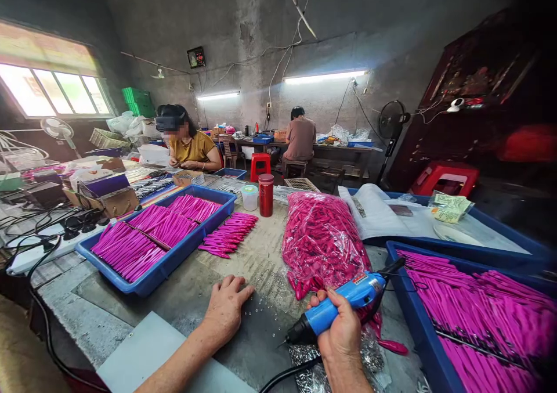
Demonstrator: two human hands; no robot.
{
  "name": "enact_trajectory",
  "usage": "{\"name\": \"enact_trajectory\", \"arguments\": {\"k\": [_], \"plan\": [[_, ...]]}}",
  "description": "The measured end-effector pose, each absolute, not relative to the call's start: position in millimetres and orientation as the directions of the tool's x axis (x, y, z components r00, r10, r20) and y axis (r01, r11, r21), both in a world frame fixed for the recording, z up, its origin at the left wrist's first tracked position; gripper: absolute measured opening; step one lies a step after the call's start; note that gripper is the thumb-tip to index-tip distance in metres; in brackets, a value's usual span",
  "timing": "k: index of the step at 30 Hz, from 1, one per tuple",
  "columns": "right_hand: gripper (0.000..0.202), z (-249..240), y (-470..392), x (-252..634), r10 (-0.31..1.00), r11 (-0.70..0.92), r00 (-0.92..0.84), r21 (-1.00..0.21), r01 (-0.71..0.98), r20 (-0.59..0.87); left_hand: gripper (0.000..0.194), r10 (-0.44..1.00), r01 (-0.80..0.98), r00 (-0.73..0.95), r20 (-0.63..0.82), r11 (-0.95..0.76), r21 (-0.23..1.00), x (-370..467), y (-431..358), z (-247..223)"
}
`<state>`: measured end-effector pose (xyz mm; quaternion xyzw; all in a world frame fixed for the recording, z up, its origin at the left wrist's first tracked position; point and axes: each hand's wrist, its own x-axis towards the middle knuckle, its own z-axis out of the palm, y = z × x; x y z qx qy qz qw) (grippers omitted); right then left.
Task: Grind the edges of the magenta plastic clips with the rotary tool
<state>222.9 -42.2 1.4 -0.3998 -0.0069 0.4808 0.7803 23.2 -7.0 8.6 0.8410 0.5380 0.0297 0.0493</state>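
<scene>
My right hand (342, 329) is wrapped round a blue electric screwdriver (343, 303). Its black nose and thin bit point down left, just above the tabletop. My left hand (224, 306) rests palm down on the table, fingers apart, with nothing visible in it. Tiny metal rings (263, 294) lie scattered between the two hands. Behind the tool stands a clear plastic bag (324, 236) full of dark pink pieces, some spilling from its mouth. A row of slim pink pen-like pieces (228, 235) lies beyond my left hand. Below the tool is a clear bag of small shiny parts (369, 361).
Blue trays (143, 285) (402, 317) of magenta sticks flank the work area. A red jar (266, 195) and a lidded tub (249, 198) stand behind. A black cord (289, 374) crosses the front. One person (195, 149) sits across the table; another (300, 134) sits at the back bench.
</scene>
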Motion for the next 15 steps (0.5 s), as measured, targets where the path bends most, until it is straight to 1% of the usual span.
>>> {"name": "enact_trajectory", "arguments": {"k": [5,7,11,15], "plan": [[0.031,3.0,-42.7,223.2,0.754,0.215,0.527,-0.61,-0.763,-0.393,0.051,0.943,0.939,0.333,0.001,-0.332,0.088,13.7,2.3,17.2],[0.033,3.4,-43.2,223.7,0.755,0.213,0.522,-0.604,-0.768,-0.397,0.051,0.956,0.953,0.293,-0.006,-0.291,0.087,6.4,9.9,19.7],[0.035,3.2,-44.1,224.8,0.74,0.193,0.514,-0.596,-0.779,-0.433,0.039,0.969,0.965,0.244,0.036,-0.246,0.092,-12.3,30.1,21.1],[0.036,4.3,-45.0,225.7,0.737,0.155,0.49,-0.59,-0.792,-0.465,0.026,0.972,0.975,0.209,0.104,-0.216,0.06,-28.4,53.3,26.2]]}}
